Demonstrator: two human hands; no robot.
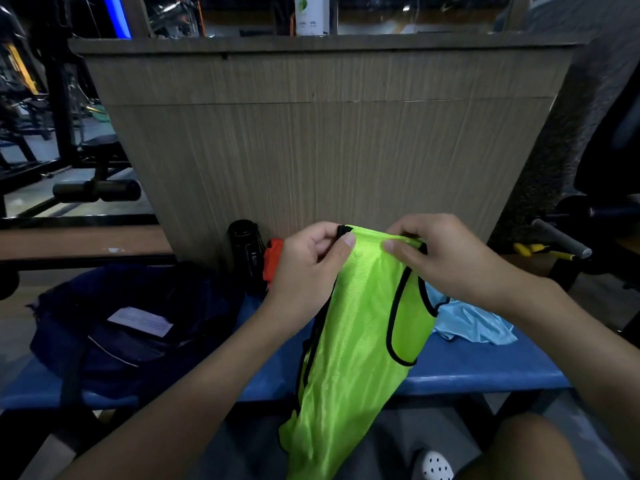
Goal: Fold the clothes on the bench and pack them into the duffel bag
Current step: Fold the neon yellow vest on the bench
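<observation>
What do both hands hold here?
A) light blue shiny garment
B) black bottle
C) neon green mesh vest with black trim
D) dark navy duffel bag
C: the left hand and right hand each pinch the top edge of the neon green mesh vest with black trim.

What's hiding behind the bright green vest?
A light blue cloth peeks out on the blue bench behind the green vest, held up by the left hand and right hand. The vest covers the rest of that cloth.
</observation>
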